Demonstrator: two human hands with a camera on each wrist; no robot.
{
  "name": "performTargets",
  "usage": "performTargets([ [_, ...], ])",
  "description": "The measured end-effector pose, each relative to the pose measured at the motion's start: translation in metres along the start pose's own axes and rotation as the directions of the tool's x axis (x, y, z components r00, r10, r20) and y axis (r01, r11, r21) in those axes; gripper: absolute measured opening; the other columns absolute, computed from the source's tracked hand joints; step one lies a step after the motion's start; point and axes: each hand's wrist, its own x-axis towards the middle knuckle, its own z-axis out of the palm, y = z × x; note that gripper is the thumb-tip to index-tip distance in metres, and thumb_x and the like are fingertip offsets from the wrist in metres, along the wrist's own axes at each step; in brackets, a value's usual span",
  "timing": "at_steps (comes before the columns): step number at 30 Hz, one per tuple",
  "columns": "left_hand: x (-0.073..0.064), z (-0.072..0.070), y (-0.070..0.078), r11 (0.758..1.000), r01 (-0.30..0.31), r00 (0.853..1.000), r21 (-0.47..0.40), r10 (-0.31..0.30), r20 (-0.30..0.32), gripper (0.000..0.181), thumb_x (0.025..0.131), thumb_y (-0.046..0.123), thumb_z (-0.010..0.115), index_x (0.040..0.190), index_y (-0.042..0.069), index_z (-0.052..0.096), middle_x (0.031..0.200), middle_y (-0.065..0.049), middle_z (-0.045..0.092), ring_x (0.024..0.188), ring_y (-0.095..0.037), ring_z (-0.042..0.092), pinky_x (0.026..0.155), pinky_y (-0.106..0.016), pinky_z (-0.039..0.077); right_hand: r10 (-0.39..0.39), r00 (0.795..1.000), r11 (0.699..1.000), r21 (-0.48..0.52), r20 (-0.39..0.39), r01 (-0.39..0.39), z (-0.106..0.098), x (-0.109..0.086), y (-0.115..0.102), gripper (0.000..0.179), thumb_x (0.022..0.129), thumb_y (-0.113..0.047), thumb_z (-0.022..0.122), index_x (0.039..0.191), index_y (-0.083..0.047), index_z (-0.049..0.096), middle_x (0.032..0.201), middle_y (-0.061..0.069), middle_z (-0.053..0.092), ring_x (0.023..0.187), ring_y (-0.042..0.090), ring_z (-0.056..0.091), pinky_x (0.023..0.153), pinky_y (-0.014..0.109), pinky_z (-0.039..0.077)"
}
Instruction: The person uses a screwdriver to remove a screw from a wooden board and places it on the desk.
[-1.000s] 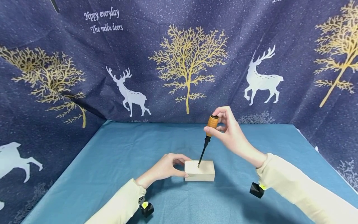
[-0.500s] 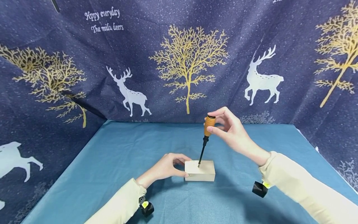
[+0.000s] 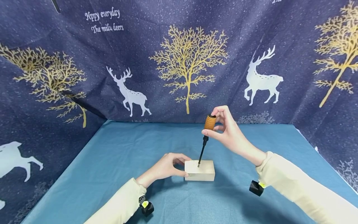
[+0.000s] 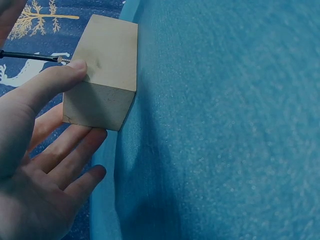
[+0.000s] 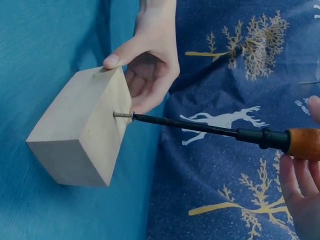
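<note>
In the head view, your left grip (image 3: 167,166) holds the pale wooden block (image 3: 206,169) by its left end, thumb on the near side and fingers reaching round the far side. The block lies on the blue-covered desk (image 3: 126,143), just right of that grip. Higher up, your right grip (image 3: 230,133) has thumb and fingers round the orange handle (image 3: 209,122) of the screwdriver (image 3: 205,138), which slants down from it to the block's top. Beyond both grips hangs a dark cloth (image 3: 237,31) with deer and trees.

In the left wrist view, your thumb presses the block's near face, with the screwdriver's tip close beside it.

In the right wrist view, a screw (image 5: 121,115) stands partly out of the block's top face, its head at the screwdriver's tip, well apart from your right grip
</note>
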Motion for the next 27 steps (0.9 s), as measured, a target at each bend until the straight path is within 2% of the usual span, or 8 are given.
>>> performTargets([
  [4, -0.0008, 0.0, -0.0005, 1.0, -0.002, 1.0, -0.004, 0.002, 0.0, 0.046, 0.079, 0.026, 0.084, 0.122, 0.022, 0.069, 0.112, 0.003, 0.074, 0.101, -0.014, 0.07, 0.094, -0.036, 0.055, 0.015, 0.999, 1.0, -0.021, -0.052, -0.016, 0.0014, 0.0002, -0.0011, 0.052, 0.085, -0.005, 0.076, 0.118, -0.004, 0.035, 0.104, 0.008, 0.055, 0.086, 0.009, 0.064, 0.076, 0.024, 0.056],
  [9, -0.0011, -0.0003, 0.0005, 1.0, 0.004, 1.0, -0.009, -0.004, 0.003, 0.046, 0.079, 0.026, 0.084, 0.122, 0.022, 0.069, 0.112, 0.003, 0.074, 0.101, -0.014, 0.07, 0.094, -0.037, 0.055, 0.032, 0.997, 0.999, -0.01, -0.072, -0.033, -0.0004, -0.001, -0.0031, 0.05, 0.084, -0.002, 0.077, 0.117, -0.002, 0.039, 0.115, 0.011, 0.053, 0.093, 0.0, 0.065, 0.081, 0.022, 0.057],
  [12, -0.0006, -0.0005, 0.0002, 1.0, 0.005, 1.0, -0.006, -0.005, 0.005, 0.046, 0.079, 0.026, 0.084, 0.122, 0.022, 0.069, 0.113, 0.003, 0.073, 0.101, -0.013, 0.07, 0.094, -0.037, 0.055, 0.025, 0.998, 1.0, 0.02, -0.051, -0.024, -0.0014, -0.0018, -0.004, 0.046, 0.086, 0.0, 0.074, 0.117, -0.001, 0.04, 0.121, 0.014, 0.055, 0.099, -0.003, 0.065, 0.085, 0.021, 0.057],
  [14, -0.0004, -0.0002, -0.0006, 1.0, 0.005, 1.0, -0.001, -0.005, 0.005, 0.046, 0.079, 0.027, 0.084, 0.122, 0.022, 0.069, 0.113, 0.004, 0.073, 0.101, -0.013, 0.07, 0.094, -0.036, 0.055, -0.003, 1.0, 0.997, 0.075, -0.016, 0.004, -0.0018, -0.0024, -0.0042, 0.042, 0.089, 0.001, 0.069, 0.12, 0.0, 0.04, 0.124, 0.015, 0.058, 0.105, 0.0, 0.066, 0.087, 0.023, 0.058],
  [19, 0.0001, 0.0003, -0.0016, 1.0, 0.006, 1.0, 0.009, -0.006, 0.004, 0.047, 0.079, 0.027, 0.084, 0.123, 0.022, 0.069, 0.113, 0.004, 0.073, 0.1, -0.011, 0.07, 0.093, -0.034, 0.055, -0.113, 0.99, 0.968, 0.233, 0.083, 0.091, -0.0021, -0.0023, -0.002, 0.039, 0.098, 0.003, 0.055, 0.132, -0.003, 0.036, 0.129, 0.004, 0.062, 0.117, 0.016, 0.066, 0.093, 0.029, 0.057],
  [21, 0.0001, 0.0003, -0.0014, 1.0, 0.007, 1.0, 0.009, -0.007, 0.003, 0.047, 0.079, 0.027, 0.084, 0.123, 0.022, 0.069, 0.113, 0.003, 0.073, 0.1, -0.011, 0.07, 0.093, -0.034, 0.055, -0.127, 0.987, 0.962, 0.253, 0.097, 0.099, -0.0017, -0.0017, -0.001, 0.04, 0.099, 0.002, 0.052, 0.133, -0.005, 0.034, 0.13, 0.002, 0.063, 0.12, 0.018, 0.065, 0.094, 0.029, 0.056],
  [24, 0.0001, 0.0003, -0.001, 1.0, 0.012, 1.0, 0.007, -0.012, 0.004, 0.047, 0.079, 0.027, 0.084, 0.123, 0.022, 0.069, 0.113, 0.004, 0.073, 0.1, -0.011, 0.07, 0.094, -0.034, 0.055, -0.11, 0.989, 0.972, 0.216, 0.095, 0.087, -0.0006, -0.0011, -0.0005, 0.038, 0.1, 0.002, 0.051, 0.131, -0.004, 0.031, 0.13, 0.007, 0.063, 0.121, 0.019, 0.064, 0.094, 0.028, 0.056],
  [27, -0.0001, 0.0003, -0.0006, 1.0, 0.016, 1.0, 0.007, -0.016, 0.003, 0.046, 0.079, 0.027, 0.084, 0.122, 0.023, 0.069, 0.113, 0.004, 0.073, 0.1, -0.011, 0.07, 0.094, -0.034, 0.055, -0.071, 0.996, 0.996, 0.062, 0.047, 0.068, 0.0013, -0.0017, -0.0019, 0.039, 0.098, -0.001, 0.057, 0.128, -0.004, 0.032, 0.126, 0.013, 0.063, 0.117, 0.019, 0.065, 0.089, 0.026, 0.057],
])
